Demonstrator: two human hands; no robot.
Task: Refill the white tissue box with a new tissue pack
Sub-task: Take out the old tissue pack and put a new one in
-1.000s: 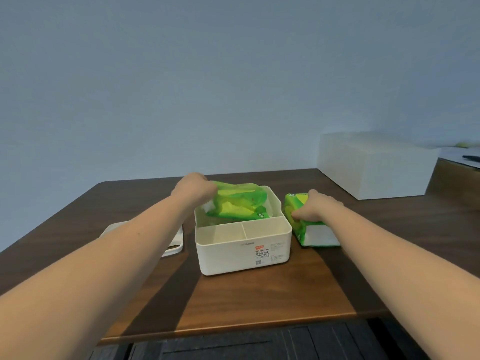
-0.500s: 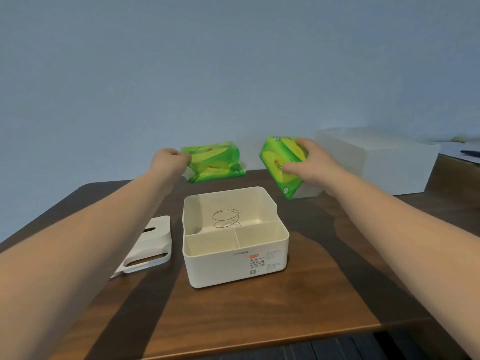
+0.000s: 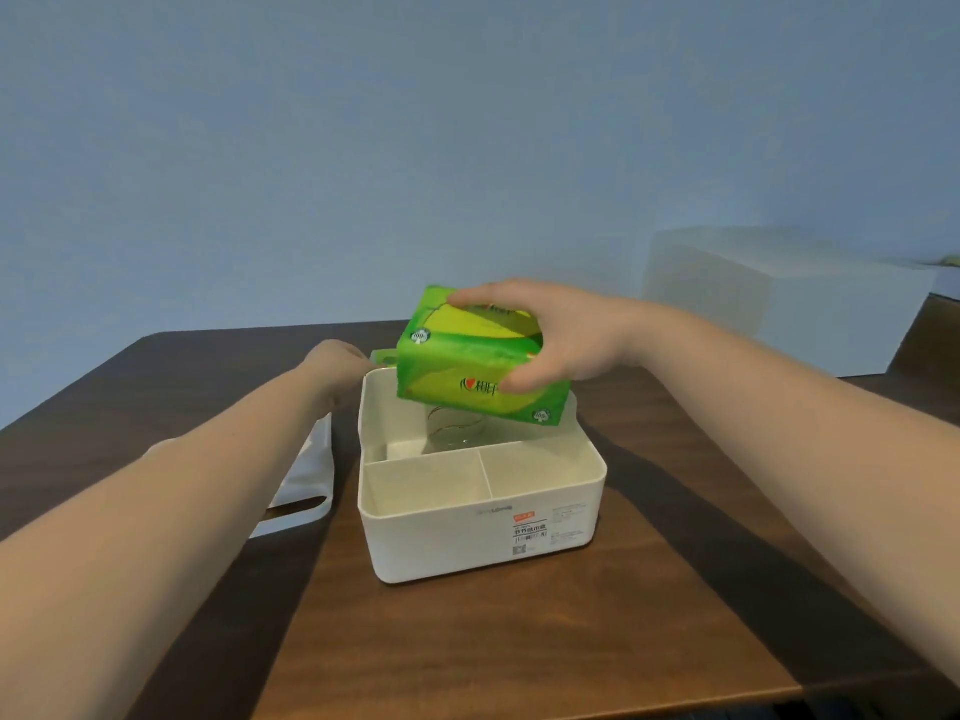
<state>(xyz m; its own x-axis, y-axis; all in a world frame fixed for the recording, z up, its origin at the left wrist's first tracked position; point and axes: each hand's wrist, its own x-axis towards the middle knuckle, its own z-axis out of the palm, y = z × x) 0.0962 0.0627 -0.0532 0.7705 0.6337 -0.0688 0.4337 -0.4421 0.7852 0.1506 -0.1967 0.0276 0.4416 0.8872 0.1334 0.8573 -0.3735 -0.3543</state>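
- The right hand is gripping a full green tissue pack, tilting it above the rear compartment of the open white tissue box.
- The left hand is pinching another green pack, mostly hidden, behind the box.
- The white lid is lying left on the wooden table.

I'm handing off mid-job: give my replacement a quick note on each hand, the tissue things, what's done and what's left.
Right hand: gripping the new green tissue pack, tilted, above the rear compartment of the white tissue box.
Left hand: behind the box's left rear corner, at the old green pack, mostly hidden; grip unclear.
Box: open, rear compartment holds only its spring. Lid lies on the table, left of the box.
Done: lid off, old pack out.
Left: seat new pack over the spring, refit lid.
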